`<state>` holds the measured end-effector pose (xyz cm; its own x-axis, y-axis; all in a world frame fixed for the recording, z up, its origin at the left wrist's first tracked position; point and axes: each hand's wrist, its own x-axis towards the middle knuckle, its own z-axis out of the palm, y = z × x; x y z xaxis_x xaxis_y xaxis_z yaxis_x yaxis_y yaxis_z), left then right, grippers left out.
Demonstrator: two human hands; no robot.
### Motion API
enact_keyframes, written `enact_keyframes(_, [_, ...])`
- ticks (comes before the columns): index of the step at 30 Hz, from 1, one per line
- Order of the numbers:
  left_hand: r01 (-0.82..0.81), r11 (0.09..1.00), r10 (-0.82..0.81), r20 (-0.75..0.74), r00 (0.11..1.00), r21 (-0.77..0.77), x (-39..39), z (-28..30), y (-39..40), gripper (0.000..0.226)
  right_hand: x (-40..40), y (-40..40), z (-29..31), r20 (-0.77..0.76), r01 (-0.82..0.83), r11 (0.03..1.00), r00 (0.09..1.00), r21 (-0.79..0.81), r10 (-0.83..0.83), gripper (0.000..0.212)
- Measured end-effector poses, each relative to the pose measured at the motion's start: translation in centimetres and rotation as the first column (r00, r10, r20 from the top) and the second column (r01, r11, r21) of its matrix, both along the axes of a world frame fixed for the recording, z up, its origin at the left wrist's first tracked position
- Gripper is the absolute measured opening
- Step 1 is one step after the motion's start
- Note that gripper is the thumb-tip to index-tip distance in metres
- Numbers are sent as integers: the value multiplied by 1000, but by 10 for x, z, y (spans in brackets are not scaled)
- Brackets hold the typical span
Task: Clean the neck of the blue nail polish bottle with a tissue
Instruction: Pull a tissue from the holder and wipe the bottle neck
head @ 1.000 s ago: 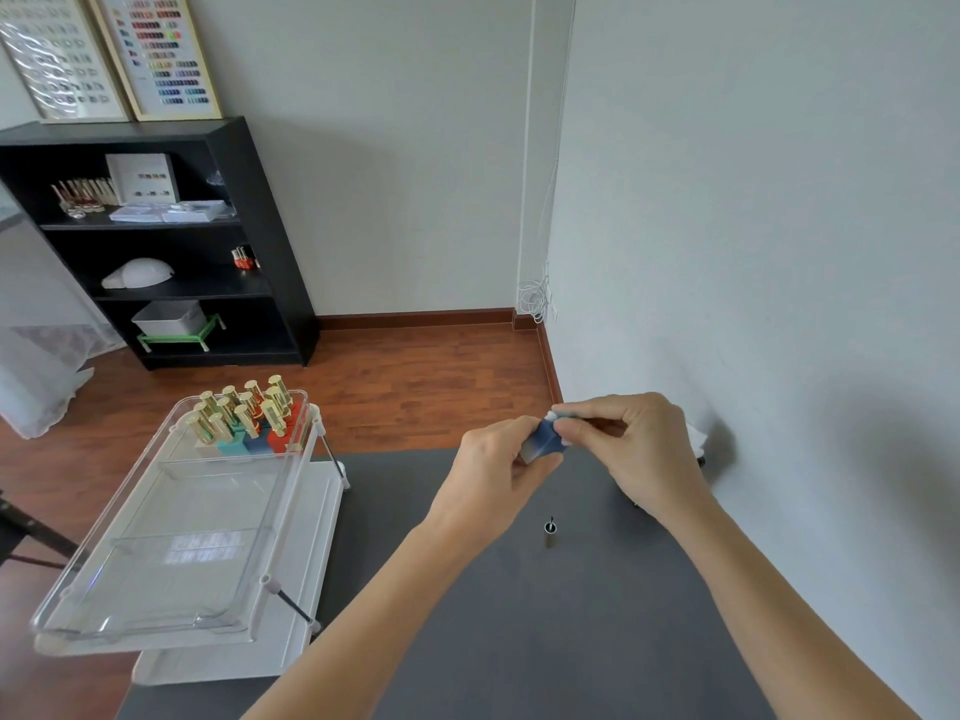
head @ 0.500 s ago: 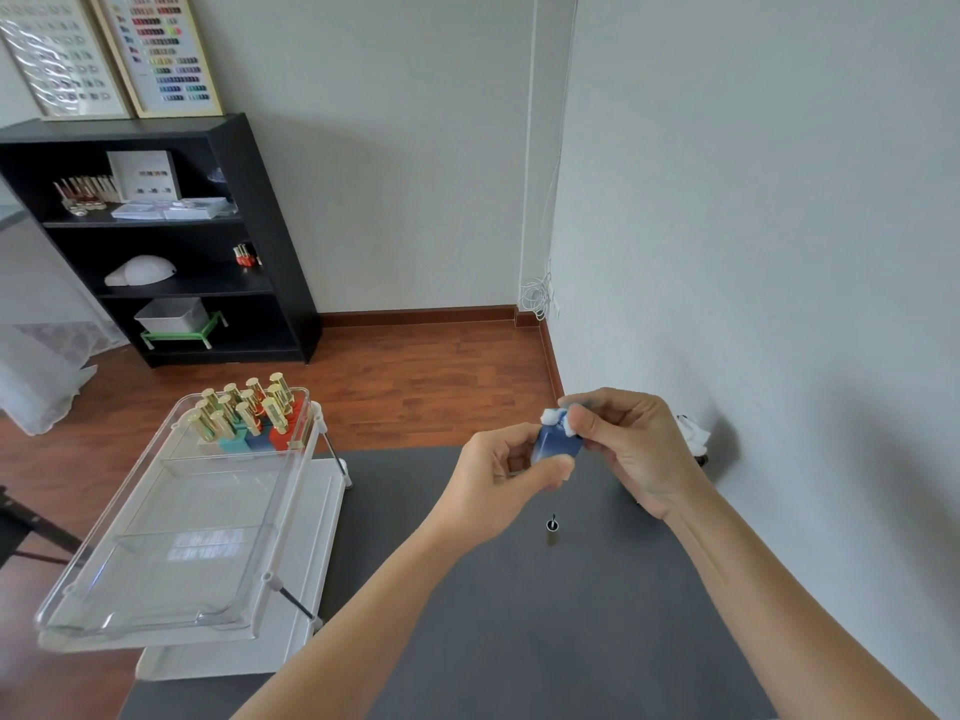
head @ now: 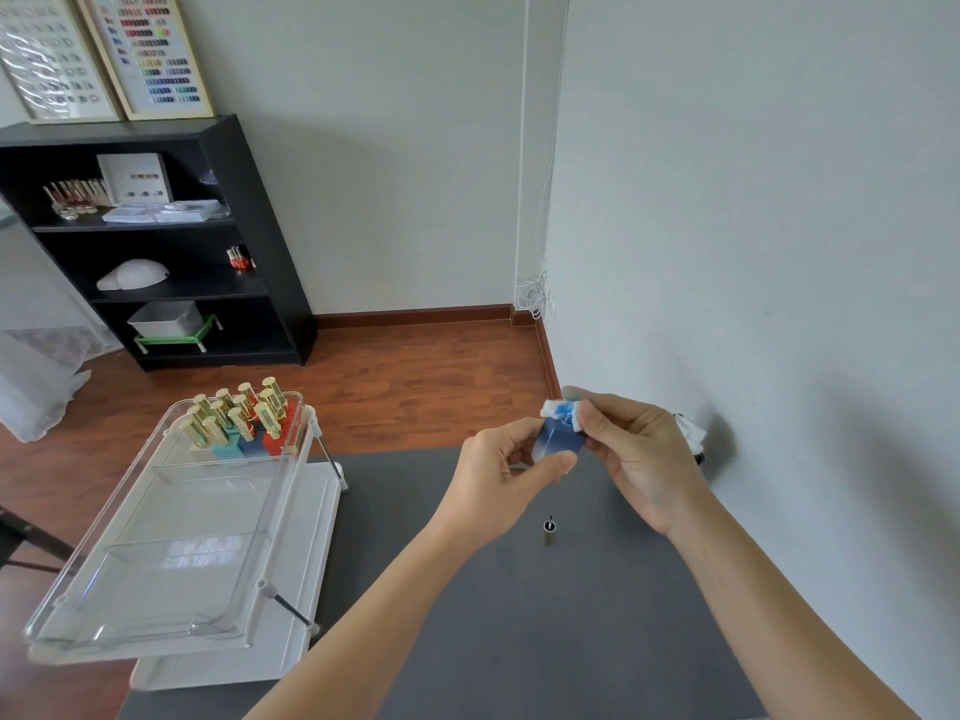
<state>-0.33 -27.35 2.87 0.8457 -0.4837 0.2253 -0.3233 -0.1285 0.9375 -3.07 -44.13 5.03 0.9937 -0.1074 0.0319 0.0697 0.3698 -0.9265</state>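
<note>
Fingers (head: 587,423) pinching tissue (head: 558,409), bottle (head: 556,443) held aloft

Blue bottle (head: 557,442), white tissue (head: 560,409) stained blue, grey mat (head: 519,626); at ten o'clock, gold-capped bottles (head: 239,412) on teal, blue, red.

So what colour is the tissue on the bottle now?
White with blue stains, seen in the head view: the crumpled white tissue on the small blue glass nail polish bottle.

No legible text, label or number anywhere.
</note>
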Motion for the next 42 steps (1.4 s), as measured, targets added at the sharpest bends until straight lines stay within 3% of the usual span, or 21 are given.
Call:
enact_keyframes(7, [27, 999, -27, -2, 1000, 20, 1, -7, 1, 13, 6, -4, -3, -189, -24, 999, 981, 34, 30, 17])
enact_keyframes(11, [5, 1000, -5, -20, 1000, 9, 3, -7, 1, 14, 2, 1, -10, -104, -26, 997, 994, 68, 33, 25])
enact_keyframes(13, [-3, 1000, 3, -22, 1000, 30, 3, -10, 3, 11, 2, 0, -11, -62, 10, 997, 998, -73, -14, 26])
enact_keyframes(15, [-3, 1000, 4, -63, 998, 25, 1, -17, 4, 8, 4, -1, -14, -31, 70, 975, 996, -211, -79, 13])
enact_keyframes(19, [-57, 998, 57, -165, 985, 6, -4, -33, 6, 14, 6, -7, -43, -147, 246, 968, 956, -58, -252, 9])
enact_keyframes(21, [-99, 995, 103, -192, 976, 26, -5, -42, 9, 14, 0, -15, -64, -232, 276, 960, 931, -54, -281, 10])
enact_keyframes(29, [-208, 973, 230, -297, 927, 105, -14, -83, 22, 15, -33, -16, -166, -635, 12, 989, 766, -145, -102, 17])
enact_keyframes(35, [-233, 963, 265, -331, 906, 134, -27, -100, 29, 13, -34, -3, -209, -717, -55, 971, 685, -232, -132, 25])
enact_keyframes(42, [-290, 946, 323, -349, 880, 144, -31, -108, 39, 16, -19, 6, -237, -751, -55, 935, 612, -351, -246, 20])
